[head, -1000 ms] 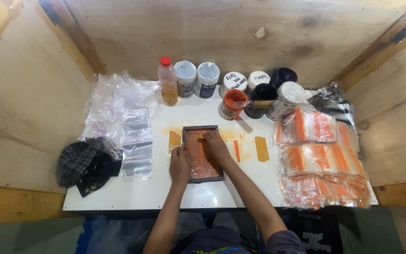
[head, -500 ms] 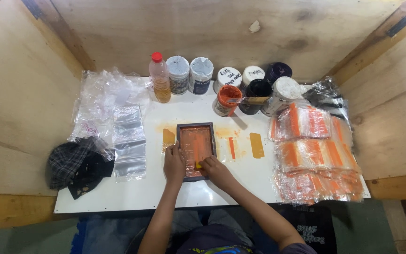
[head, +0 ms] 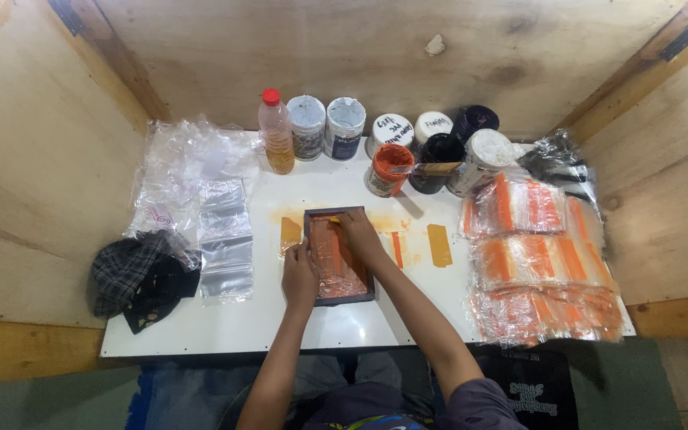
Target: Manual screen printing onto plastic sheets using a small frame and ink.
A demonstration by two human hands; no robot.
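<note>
A small dark-framed printing screen (head: 362, 288) smeared with orange ink lies on the white table (head: 201, 326). My left hand (head: 300, 275) presses down on the frame's left edge. My right hand (head: 357, 236) is over the far half of the screen, shut on a small yellowish scraper (head: 332, 220) whose tip shows near the frame's top edge. Orange ink stains the table around the frame, with an orange strip (head: 397, 249) and a tan strip (head: 439, 245) to its right and another tan strip (head: 290, 235) to its left.
Several ink jars and a red-capped bottle (head: 276, 142) stand along the back; an open orange ink jar (head: 388, 169) is nearest. Clear plastic bags (head: 224, 247) lie left, beside a dark checked cloth (head: 141, 275). Stacks of orange-printed bags (head: 539, 255) fill the right. Plywood walls surround the table.
My right hand has moved from the near end of the screen to its far end with the scraper. My left hand has stayed on the frame's left edge.
</note>
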